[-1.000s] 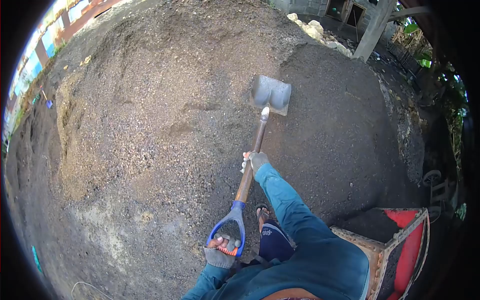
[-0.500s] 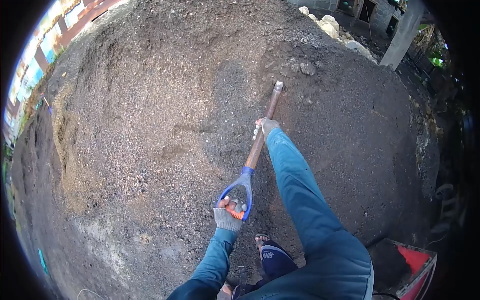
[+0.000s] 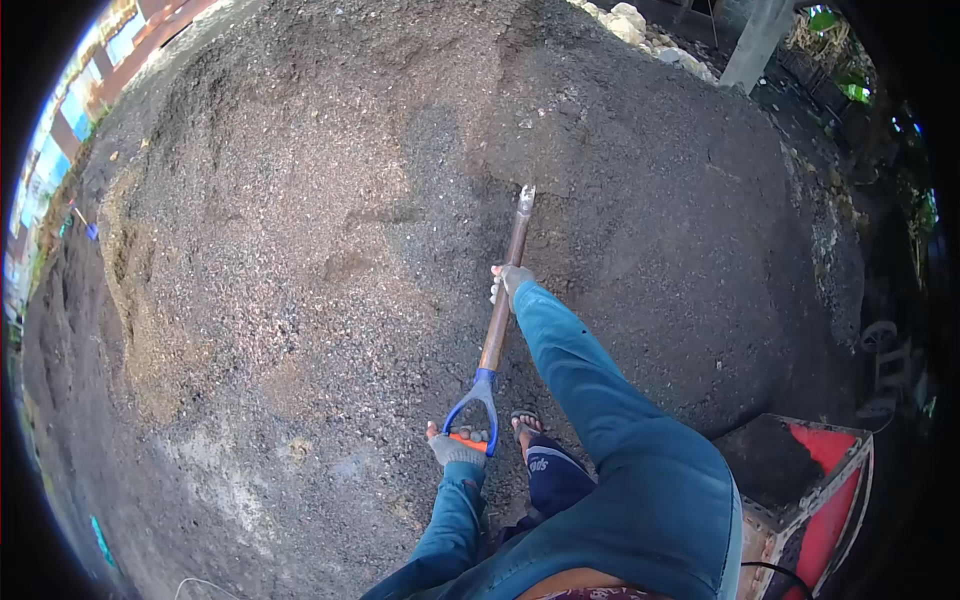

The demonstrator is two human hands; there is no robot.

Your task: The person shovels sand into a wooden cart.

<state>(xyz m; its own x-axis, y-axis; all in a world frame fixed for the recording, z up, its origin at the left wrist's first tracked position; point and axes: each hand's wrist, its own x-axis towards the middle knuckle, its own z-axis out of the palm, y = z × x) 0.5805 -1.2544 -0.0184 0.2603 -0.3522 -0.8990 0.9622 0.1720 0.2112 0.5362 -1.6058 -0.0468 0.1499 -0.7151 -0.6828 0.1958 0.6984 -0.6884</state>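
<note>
A shovel (image 3: 496,340) with a wooden shaft and blue D-shaped handle slants away from me over a heap of dark gravelly sand (image 3: 330,300). My left hand (image 3: 462,447), in a grey fingerless-looking glove, is closed on the orange grip, its thumb sticking out to the side. Farther up, my gloved right hand (image 3: 514,282) wraps around the shaft. At the shaft's far end a pale metal socket meets the sand; the blade itself is hidden there.
At lower right stands an open red box-like container (image 3: 835,450) with dark material inside. My sandalled foot (image 3: 526,424) is close to the handle. Pale rocks (image 3: 628,22) and a concrete post (image 3: 757,50) edge the heap at upper right.
The view has turned right, showing more of the red container. Both hands and the shovel have come back toward me across the heap. My left thumb has moved outward from the grip.
</note>
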